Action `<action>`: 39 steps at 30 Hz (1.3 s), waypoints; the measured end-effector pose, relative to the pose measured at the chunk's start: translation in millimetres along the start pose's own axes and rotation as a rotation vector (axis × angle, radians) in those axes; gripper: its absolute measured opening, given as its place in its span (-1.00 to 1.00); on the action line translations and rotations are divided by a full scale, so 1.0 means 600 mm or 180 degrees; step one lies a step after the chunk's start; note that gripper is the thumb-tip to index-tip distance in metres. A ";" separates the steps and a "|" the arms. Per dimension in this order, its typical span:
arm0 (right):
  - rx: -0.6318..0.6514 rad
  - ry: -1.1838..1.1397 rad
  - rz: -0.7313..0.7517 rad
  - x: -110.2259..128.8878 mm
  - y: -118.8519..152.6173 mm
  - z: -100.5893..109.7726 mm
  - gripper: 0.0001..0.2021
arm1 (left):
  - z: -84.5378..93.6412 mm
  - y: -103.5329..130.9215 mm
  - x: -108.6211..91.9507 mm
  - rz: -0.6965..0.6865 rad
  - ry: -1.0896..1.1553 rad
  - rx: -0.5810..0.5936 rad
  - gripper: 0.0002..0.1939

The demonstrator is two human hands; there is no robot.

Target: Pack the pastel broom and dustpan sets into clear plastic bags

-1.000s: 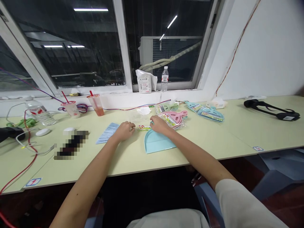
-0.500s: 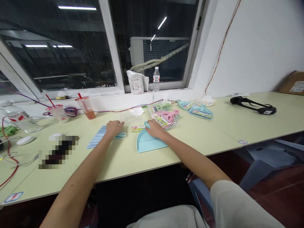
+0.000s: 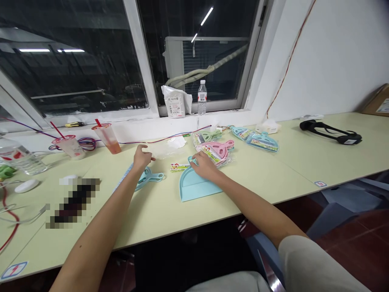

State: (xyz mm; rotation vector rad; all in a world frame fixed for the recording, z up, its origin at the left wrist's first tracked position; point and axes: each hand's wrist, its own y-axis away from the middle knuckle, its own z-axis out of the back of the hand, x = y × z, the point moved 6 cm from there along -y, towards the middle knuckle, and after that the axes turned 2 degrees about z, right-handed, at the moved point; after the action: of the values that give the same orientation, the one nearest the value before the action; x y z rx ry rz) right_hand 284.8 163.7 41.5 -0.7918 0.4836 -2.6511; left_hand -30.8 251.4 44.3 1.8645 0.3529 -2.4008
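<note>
A light-blue hand brush point(image 3: 147, 177) lies on the table at left centre, its bristles partly hidden by my left forearm. Just over its far side is my left hand point(image 3: 142, 158), with thumb and fingers apart and nothing in them. To the right, a light-blue dustpan point(image 3: 199, 190) rests flat, its wide edge towards me. My right hand point(image 3: 204, 165) has its fingers around the dustpan's handle, part of which they hide. A printed card strip point(image 3: 180, 167) lies left of that handle. Behind are a pink wrapped brush set point(image 3: 220, 150) and a green wrapped one point(image 3: 209, 137).
Blue wrapped sets point(image 3: 263, 142) lie further right, near a black headset strap point(image 3: 331, 133). Drink cups point(image 3: 107, 140), a big water bottle point(image 3: 21, 157) and cables occupy the left. A small bottle point(image 3: 202, 98) stands on the sill. The table's front edge point(image 3: 188, 223) runs before me.
My left hand has let go of the brush and risen off it, fingers spreading. My right hand stays at the dustpan's handle. The view has shifted slightly.
</note>
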 end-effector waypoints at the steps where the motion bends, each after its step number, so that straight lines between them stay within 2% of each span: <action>1: -0.0066 -0.0081 0.0022 -0.001 -0.002 0.003 -0.80 | 0.001 0.000 -0.002 0.0053 -0.0017 0.0007 -0.52; 5: -0.0249 -0.0370 0.0128 -0.001 -0.015 0.013 -0.83 | 0.001 0.006 0.011 0.0358 -0.0049 0.0095 -0.72; 9: -0.0315 -0.0425 0.0318 0.007 -0.026 0.021 -0.85 | 0.004 0.021 0.029 0.0244 0.0104 0.0012 -0.74; 11: -0.0389 -0.0500 0.0439 0.010 -0.029 0.022 -0.86 | 0.007 0.032 0.031 0.0207 -0.0069 -0.0064 -0.74; 15: -0.0676 -0.0762 0.0802 0.012 -0.025 0.029 -0.88 | 0.016 0.047 0.009 0.0018 -0.0944 -0.0276 -0.73; 18: -0.0831 -0.0865 0.0978 0.007 -0.018 0.037 -0.88 | 0.018 0.045 -0.014 -0.0271 -0.1132 -0.0385 -0.65; 22: -0.0945 -0.1010 0.0905 -0.004 -0.015 0.046 -0.86 | 0.018 0.044 -0.028 -0.0511 -0.0604 -0.0319 -0.55; 25: -0.0983 -0.1185 0.0810 -0.010 -0.015 0.046 -0.87 | 0.022 0.060 -0.041 -0.0729 -0.0044 -0.0243 -0.51; 29: -0.0920 -0.1748 0.0435 -0.017 -0.019 0.038 -0.93 | 0.017 0.092 -0.074 -0.1022 0.0621 0.0142 -0.50; 32: -0.0653 -0.2832 -0.0205 -0.024 -0.024 0.023 -0.85 | -0.001 0.116 -0.097 -0.1099 0.0944 0.0544 -0.48; 36: 0.0041 -0.4610 -0.0834 -0.014 -0.021 -0.001 -0.66 | -0.049 0.157 -0.113 -0.1120 0.0902 0.1207 -0.50; 39: 0.0277 -0.5049 -0.0987 -0.014 -0.018 -0.003 -0.65 | -0.089 0.186 -0.111 -0.0994 0.0648 0.1801 -0.57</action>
State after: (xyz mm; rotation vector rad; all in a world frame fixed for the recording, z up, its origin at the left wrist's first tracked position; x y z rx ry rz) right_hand 287.8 177.0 40.4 -2.5452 -0.2198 -1.3897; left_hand 59.1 150.6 81.3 2.4585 -0.0441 -2.7274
